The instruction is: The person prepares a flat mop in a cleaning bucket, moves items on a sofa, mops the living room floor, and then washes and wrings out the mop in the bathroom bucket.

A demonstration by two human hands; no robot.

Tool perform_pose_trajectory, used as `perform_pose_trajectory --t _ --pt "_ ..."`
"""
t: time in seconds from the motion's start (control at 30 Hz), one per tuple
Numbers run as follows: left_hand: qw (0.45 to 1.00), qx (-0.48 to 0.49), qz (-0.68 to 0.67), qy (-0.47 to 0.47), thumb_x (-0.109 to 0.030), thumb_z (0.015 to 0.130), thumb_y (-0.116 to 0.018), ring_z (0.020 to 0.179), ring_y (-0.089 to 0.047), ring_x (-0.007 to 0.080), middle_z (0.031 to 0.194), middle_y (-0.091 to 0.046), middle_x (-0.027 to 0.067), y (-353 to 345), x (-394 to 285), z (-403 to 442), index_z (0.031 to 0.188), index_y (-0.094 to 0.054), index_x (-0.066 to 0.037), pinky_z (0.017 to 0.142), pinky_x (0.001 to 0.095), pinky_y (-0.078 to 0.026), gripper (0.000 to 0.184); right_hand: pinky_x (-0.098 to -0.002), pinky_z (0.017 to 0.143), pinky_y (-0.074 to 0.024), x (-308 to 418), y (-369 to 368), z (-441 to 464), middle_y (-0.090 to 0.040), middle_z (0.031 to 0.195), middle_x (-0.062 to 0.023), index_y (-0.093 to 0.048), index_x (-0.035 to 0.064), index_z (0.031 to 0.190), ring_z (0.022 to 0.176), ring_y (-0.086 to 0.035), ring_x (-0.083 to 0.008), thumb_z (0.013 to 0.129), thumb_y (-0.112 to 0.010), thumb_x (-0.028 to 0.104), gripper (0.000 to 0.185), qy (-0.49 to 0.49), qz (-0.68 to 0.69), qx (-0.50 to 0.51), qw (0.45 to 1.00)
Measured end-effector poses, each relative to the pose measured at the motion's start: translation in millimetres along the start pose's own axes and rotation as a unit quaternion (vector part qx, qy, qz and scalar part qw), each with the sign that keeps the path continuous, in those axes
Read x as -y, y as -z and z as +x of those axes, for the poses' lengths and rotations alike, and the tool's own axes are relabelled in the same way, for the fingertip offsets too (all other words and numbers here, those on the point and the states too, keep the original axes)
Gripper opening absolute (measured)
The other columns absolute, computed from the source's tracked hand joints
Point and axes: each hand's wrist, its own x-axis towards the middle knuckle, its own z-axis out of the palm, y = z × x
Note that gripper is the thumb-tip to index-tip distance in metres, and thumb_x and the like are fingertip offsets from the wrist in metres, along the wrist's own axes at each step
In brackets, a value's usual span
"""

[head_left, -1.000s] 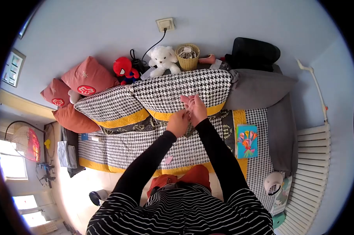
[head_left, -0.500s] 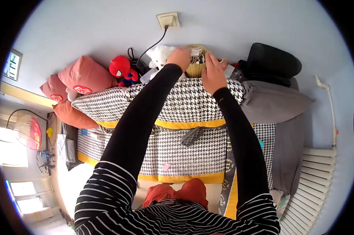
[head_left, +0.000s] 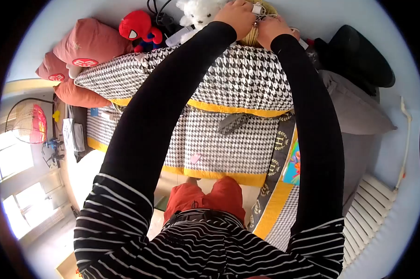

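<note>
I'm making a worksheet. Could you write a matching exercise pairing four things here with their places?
1. Wicker basket
2. White plush toy
3. Turquoise flower picture
4. Small pink item

A. On the sofa seat, in full view
B. Between the red plush figure and the basket
C. Partly hidden by the right sleeve
D. Between the left hand and right hand

Pairs: 1-D; 2-B; 3-C; 4-A

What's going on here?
Someone in a striped top is leaning over a sofa, both arms stretched past its backrest. The left hand and right hand are on either side of a woven basket with white cables in it. The fingers are partly hidden, so I can't tell whether they grip anything. A white toy dog sits beside the left hand.
</note>
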Motion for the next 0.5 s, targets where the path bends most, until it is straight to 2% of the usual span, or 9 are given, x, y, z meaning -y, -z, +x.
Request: perform_pose_trajectory --t 0.03,0.07,0.1,0.13,0.2,0.23,0.33,0.43,0.5 --pt "0.998 0.048 -0.035 0.016 -0.013 0.081 -0.060 0.099 -0.057 0.0270 0.106 -0.059 0.0141 -36.1 13.8 13.2 0.106 -0.058 -0.002 0.087 0.0381 -0.047 0.028 -0.0442 0.097 -0.0432 -5.0 11.7 6.8 -0.062 0.111 -0.0148 -0.066 0.0053 0.104 0.108 -0.057 -0.0307 0.079 -0.054 0.015 0.030 0.002 0.024 0.016 1.000" --pt "0.995 0.074 -0.053 0.048 -0.013 0.079 -0.059 0.100 -0.056 0.0289 0.106 -0.059 0.0146 -38.4 14.9 16.7 0.105 -0.059 -0.002 0.087 0.0391 -0.047 0.027 -0.0439 0.095 -0.0448 -7.1 19.8 9.7 -0.062 0.111 -0.0150 -0.066 0.0046 0.103 0.107 -0.057 -0.0311 0.079 -0.054 0.014 0.028 0.004 0.049 0.033 0.998" --pt "0.989 0.100 -0.072 0.079 -0.012 0.078 -0.059 0.101 -0.055 0.0308 0.106 -0.058 0.0151 -40.2 16.8 19.1 0.103 -0.060 -0.003 0.087 0.0402 -0.047 0.027 -0.0435 0.089 -0.0489 -12.6 18.3 8.6 -0.061 0.108 -0.0143 -0.067 0.0051 0.102 0.104 -0.058 -0.0339 0.080 -0.055 0.011 0.026 -0.002 0.107 -0.025 0.994" --pt "0.982 0.126 -0.091 0.110 -0.012 0.076 -0.058 0.102 -0.054 0.0327 0.106 -0.058 0.0156 -41.6 19.2 20.2 0.101 -0.061 -0.003 0.086 0.0412 -0.047 0.027 -0.0439 0.087 -0.0493 -14.2 21.0 7.4 -0.061 0.108 -0.0141 -0.067 0.0053 0.100 0.102 -0.058 -0.0337 0.080 -0.055 0.010 0.023 -0.015 0.109 -0.068 0.992" --pt "0.992 0.062 -0.043 0.102 -0.015 0.080 -0.056 0.105 -0.056 0.0272 0.104 -0.063 0.0099 -23.1 9.0 8.9 0.091 -0.068 -0.008 0.089 0.0388 -0.046 0.017 -0.0447 0.083 -0.0502 -12.1 32.8 -2.2 -0.061 0.106 -0.0137 -0.067 0.0058 0.095 0.100 -0.059 -0.0333 0.080 -0.056 0.009 0.019 -0.040 0.115 -0.155 0.980" --pt "0.995 0.030 -0.018 0.096 -0.017 0.082 -0.055 0.106 -0.057 0.0245 0.103 -0.066 0.0071 -14.6 4.9 4.5 0.085 -0.072 -0.011 0.091 0.0375 -0.046 0.018 -0.0462 0.080 -0.0498 -10.8 42.2 -6.1 -0.061 0.102 -0.0139 -0.067 0.0058 0.086 0.095 -0.060 -0.0339 0.080 -0.056 0.009 0.013 -0.069 0.092 -0.130 0.985" --pt "1.000 -0.001 0.021 0.017 -0.016 0.082 -0.055 0.099 -0.061 0.0254 0.098 -0.067 0.0075 -19.3 2.1 -0.4 0.083 -0.071 -0.010 0.088 0.0371 -0.047 0.017 -0.0471 0.078 -0.0494 -19.2 17.4 1.1 -0.061 0.099 -0.0159 -0.066 0.0045 0.081 0.092 -0.060 -0.0347 0.081 -0.057 0.010 0.011 -0.098 0.076 -0.140 0.982" --pt "0.998 -0.007 0.000 0.060 -0.015 0.082 -0.054 0.099 -0.061 0.0252 0.098 -0.066 0.0072 -28.3 -5.4 -2.1 0.085 -0.071 -0.009 0.088 0.0372 -0.047 0.018 -0.0457 0.079 -0.0499 -8.2 16.6 7.0 -0.062 0.096 -0.0174 -0.067 0.0049 0.082 0.092 -0.061 -0.0349 0.081 -0.058 0.013 0.013 -0.085 0.049 -0.117 0.988" --pt "0.999 0.011 -0.015 0.047 -0.015 0.082 -0.054 0.103 -0.059 0.0254 0.100 -0.066 0.0066 -10.0 -10.7 -12.5 0.086 -0.070 -0.009 0.090 0.0376 -0.047 0.018 -0.0447 0.081 -0.0502 -6.5 10.2 10.6 -0.063 0.099 -0.0182 -0.068 0.0052 0.087 0.094 -0.061 -0.0348 0.081 -0.058 0.015 0.015 -0.048 0.026 -0.097 0.994"
